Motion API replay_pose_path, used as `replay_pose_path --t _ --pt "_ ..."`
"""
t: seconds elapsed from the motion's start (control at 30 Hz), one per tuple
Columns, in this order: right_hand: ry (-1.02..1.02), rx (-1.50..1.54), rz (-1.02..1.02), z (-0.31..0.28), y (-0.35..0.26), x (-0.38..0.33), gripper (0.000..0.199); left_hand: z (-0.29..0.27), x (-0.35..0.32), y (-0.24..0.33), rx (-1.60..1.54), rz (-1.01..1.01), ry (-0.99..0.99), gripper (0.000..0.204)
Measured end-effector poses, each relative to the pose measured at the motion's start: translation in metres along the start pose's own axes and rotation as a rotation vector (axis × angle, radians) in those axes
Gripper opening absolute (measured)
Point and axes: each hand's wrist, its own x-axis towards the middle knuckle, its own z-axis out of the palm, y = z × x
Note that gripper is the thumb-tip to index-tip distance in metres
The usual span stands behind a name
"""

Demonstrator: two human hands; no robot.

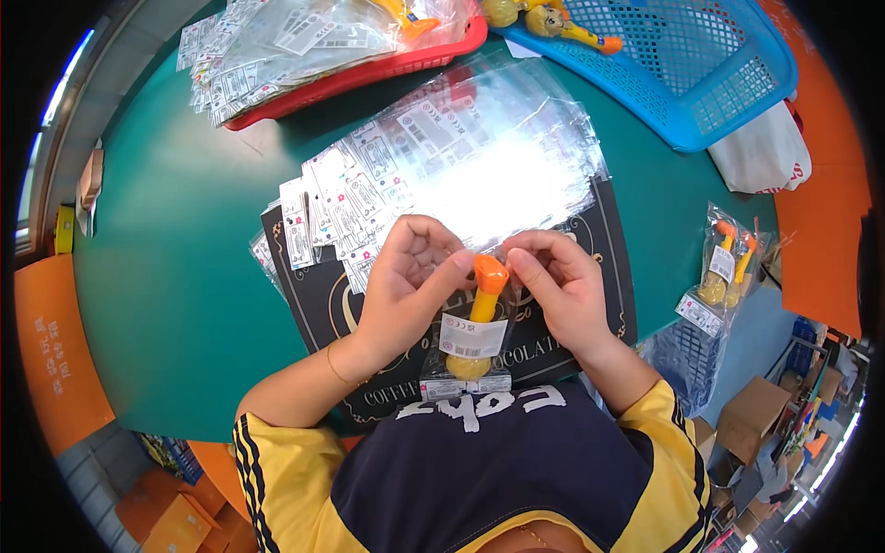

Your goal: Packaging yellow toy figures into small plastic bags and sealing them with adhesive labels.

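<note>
In front of me a clear plastic bag (505, 358) holds a yellow toy (482, 308) with an orange end and a round yellow lower part. A white printed label covers the toy's middle. My left hand (406, 290) is closed, thumb and fingers pinching the bag's upper edge beside the orange end. On the other side, my right hand (564, 288) pinches that edge too. Beyond my hands, flat clear bags (369, 180) with printed strips lie in a fanned stack, partly washed out by glare. A black printed mat (604, 267) lies beneath.
The green table (175, 276) carries a red basket (369, 88) heaped with bags at the far left. At the far right is a blue basket (682, 134) with yellow toys (562, 26). Bagged toys (717, 267) lie by the right edge, above a dark blue crate (687, 359).
</note>
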Motion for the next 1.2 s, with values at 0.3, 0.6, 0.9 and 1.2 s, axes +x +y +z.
replay_pose_path --t 0.3,0.6,0.9,1.2 --pt "0.028 -0.046 0.035 -0.005 0.0 0.002 0.016 -0.006 0.003 -0.002 -0.023 -0.02 0.105 0.012" --pt "-0.046 0.106 0.166 -0.022 -0.003 0.007 0.019 -0.01 0.006 0.008 0.059 -0.104 0.012 0.019" --pt "-0.214 -0.018 0.164 -0.043 -0.013 0.015 0.012 -0.022 0.014 0.019 0.374 -0.041 -0.151 0.014" --pt "-0.468 -0.055 0.086 -0.059 -0.021 0.034 0.015 -0.034 0.02 0.015 0.362 0.014 -0.301 0.012"
